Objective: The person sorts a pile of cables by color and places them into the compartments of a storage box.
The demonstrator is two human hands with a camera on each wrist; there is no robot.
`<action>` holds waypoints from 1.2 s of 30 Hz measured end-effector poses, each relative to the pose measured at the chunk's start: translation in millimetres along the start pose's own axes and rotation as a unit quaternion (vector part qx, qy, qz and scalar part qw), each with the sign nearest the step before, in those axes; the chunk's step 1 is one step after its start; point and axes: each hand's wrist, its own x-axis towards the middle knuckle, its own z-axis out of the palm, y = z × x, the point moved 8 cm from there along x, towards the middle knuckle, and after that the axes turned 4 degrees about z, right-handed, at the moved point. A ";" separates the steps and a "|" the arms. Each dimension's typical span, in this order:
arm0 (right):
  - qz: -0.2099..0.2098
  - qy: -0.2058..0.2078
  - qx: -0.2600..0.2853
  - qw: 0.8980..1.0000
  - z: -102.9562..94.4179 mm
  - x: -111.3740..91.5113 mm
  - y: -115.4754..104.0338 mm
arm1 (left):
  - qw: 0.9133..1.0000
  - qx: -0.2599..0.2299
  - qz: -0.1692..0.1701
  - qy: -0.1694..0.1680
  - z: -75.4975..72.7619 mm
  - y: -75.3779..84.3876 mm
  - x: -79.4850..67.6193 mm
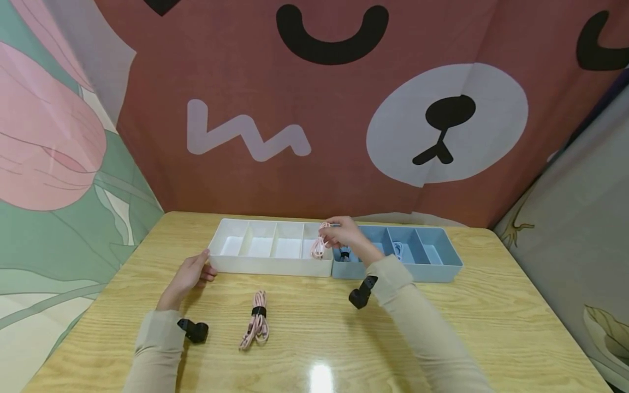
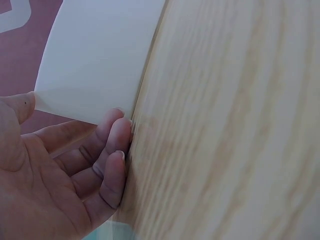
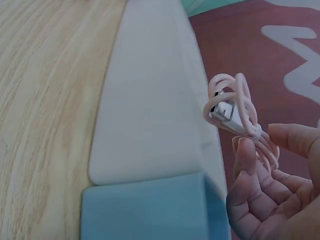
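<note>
A white divided box (image 1: pixel 275 265) stands end to end with a blue divided box (image 1: pixel 417 273) on the table. My left hand (image 1: pixel 190 272) holds the white box's left end, thumb at its upper edge and curled fingers by its lower corner in the left wrist view. Over the white box's rightmost compartment, my right hand (image 1: pixel 345 233) pinches a coiled pink charging cable (image 3: pixel 240 107) between thumb and fingers. A white USB plug (image 3: pixel 227 114) shows among its loops. Another pink cable (image 1: pixel 256 322), bound with a black strap, lies on the table in front.
Inside the blue box are a dark-strapped cable bundle (image 1: pixel 345 253) at the left and a light blue cable (image 1: pixel 398 250) further right. The wooden table (image 1: pixel 295 355) ends at a printed cloth (image 1: pixel 334 180) behind the boxes.
</note>
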 end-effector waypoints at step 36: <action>-0.044 0.029 -0.015 0.998 19.3 -25.9 6.8 | 1.000 0.015 -0.003 0.006 0.6 0.7 -0.9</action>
